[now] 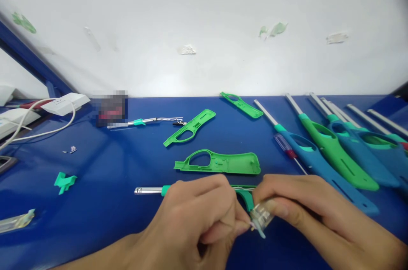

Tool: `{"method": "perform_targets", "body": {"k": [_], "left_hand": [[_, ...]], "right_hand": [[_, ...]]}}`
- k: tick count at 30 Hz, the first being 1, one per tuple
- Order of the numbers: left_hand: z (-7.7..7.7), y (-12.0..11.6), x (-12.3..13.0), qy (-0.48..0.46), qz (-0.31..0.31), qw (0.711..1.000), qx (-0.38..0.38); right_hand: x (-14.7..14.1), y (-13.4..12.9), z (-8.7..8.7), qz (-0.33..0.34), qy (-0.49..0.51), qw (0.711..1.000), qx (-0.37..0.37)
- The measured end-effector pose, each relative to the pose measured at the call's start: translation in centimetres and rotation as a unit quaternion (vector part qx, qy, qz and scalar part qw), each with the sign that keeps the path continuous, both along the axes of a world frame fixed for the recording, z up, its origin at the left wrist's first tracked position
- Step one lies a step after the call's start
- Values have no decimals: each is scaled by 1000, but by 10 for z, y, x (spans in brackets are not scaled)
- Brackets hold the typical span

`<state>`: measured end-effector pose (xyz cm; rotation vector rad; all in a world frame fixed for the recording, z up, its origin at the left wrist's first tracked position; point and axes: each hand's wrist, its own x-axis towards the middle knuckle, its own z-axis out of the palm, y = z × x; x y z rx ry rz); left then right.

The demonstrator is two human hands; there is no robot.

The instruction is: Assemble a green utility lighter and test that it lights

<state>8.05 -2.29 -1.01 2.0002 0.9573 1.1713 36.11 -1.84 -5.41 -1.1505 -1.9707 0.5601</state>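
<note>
My right hand point(296, 206) is closed on a clear plastic fuel tank point(263, 215) with a pale blue lever at its end. The fingertips of my left hand point(204, 215) are pinched together at that same end, against a tiny pale part; whatever lies between them is too small to name. Behind both hands lies a partly assembled utility lighter, its metal tube point(148, 190) pointing left and much of its green body covered by my left hand. Just beyond it a green lighter shell half point(228, 163) rests with its inside up.
Several blue and green utility lighters point(338, 151) line the right, beside a screwdriver point(283, 146). More green shell halves point(191, 127) and a loose tube assembly point(140, 122) lie further back. At left are a turquoise trigger point(65, 182), another clear tank point(17, 221) and white cables point(73, 113).
</note>
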Motion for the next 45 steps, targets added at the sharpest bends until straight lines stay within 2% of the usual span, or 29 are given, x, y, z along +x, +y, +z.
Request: {"method": "perform_targets", "body": {"k": [4,7,10,12,14,17,19,21,25,29,34,39,45], "left_hand": [[13,9,-1,-9,8,995,-98],[20,14,0,-54,8,978,-199],[24,18,3,-112,-10,949,-295],[25,20,3,-122,-24,938,-322],[22,23,0,-94,-5,958,-271],[13,25,-7,13,41,997,-67],[7,26,-11,73,49,995,56],[3,26,-13,114,42,986,112],[-1,31,-9,182,10,975,128],[1,43,3,246,-36,955,161],[17,57,25,384,-96,895,208],[32,54,40,433,-114,868,217],[37,54,55,493,-133,840,183]], "right_hand": [[5,0,11,-15,-21,996,-81],[9,1,18,0,-31,989,-147],[5,10,28,20,-5,988,-153],[1,20,37,52,31,988,-143],[0,29,45,65,19,989,-134],[9,36,54,37,-24,997,-67],[18,37,55,27,-48,998,-33],[27,36,53,29,-72,996,-32],[36,34,44,44,-127,990,-39],[35,35,39,59,-147,987,-24],[35,37,40,88,-186,978,-27],[36,37,41,125,-217,968,2],[32,35,39,126,-230,965,22]]}}
